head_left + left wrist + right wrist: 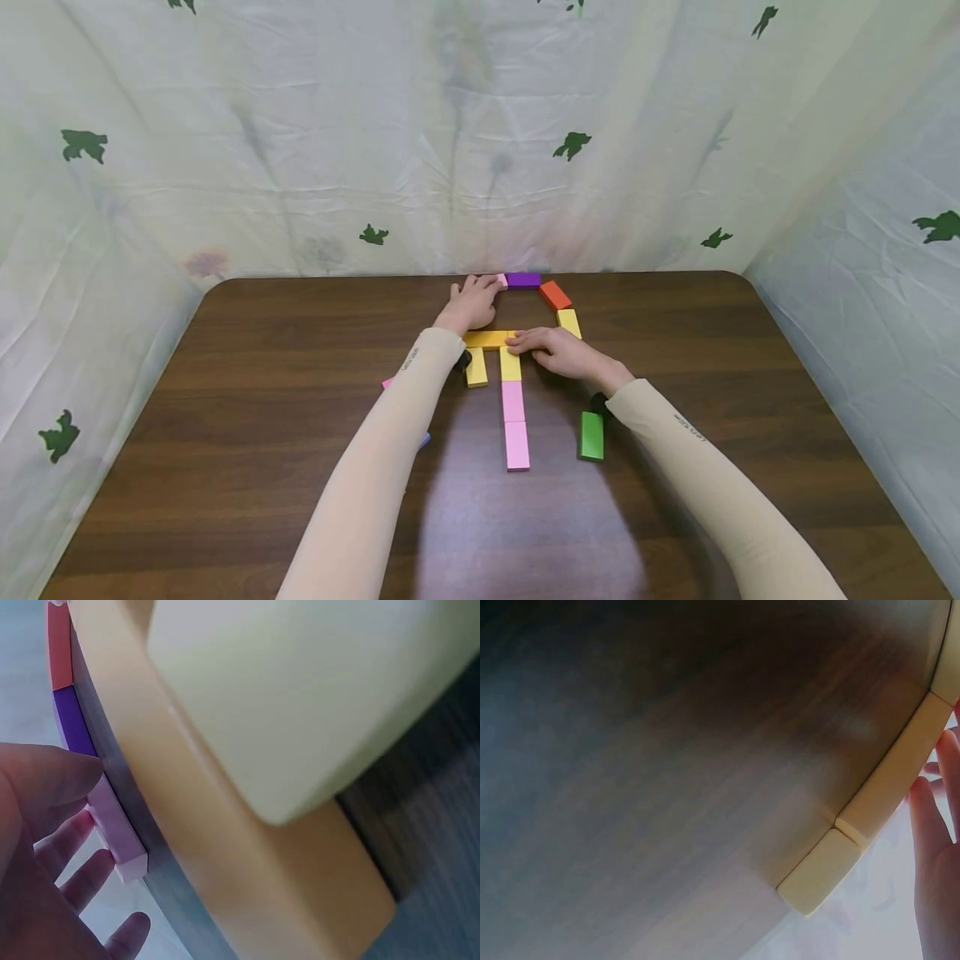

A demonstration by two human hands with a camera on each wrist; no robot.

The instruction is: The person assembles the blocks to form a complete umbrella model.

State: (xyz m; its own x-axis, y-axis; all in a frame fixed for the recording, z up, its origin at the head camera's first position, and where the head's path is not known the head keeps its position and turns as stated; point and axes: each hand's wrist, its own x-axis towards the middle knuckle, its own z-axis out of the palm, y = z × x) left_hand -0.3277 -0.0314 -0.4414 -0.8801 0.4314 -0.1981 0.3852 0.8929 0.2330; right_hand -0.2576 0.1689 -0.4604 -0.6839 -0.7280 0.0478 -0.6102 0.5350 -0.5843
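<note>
Right here on the tabletop (262, 400), my right grip (564, 353), fingers extended, meets the orange block (483, 339) toward twelve o'clock! My left grip (472, 303), fingers apart, touches the pink block (122, 831) at the twelve o'clock edge!

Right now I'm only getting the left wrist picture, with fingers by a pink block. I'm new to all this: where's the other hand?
Observer: In the head view, the right hand has its fingertips at the right end of the orange block row.
Operator: Oh! And is there anything on the nearer side that I'm missing?
Observer: Yes, two pink blocks lie end to end in a line running toward the near edge.
Operator: Any color I can't see at all?
Observer: Green: one green block lies to the right of those two.
</note>
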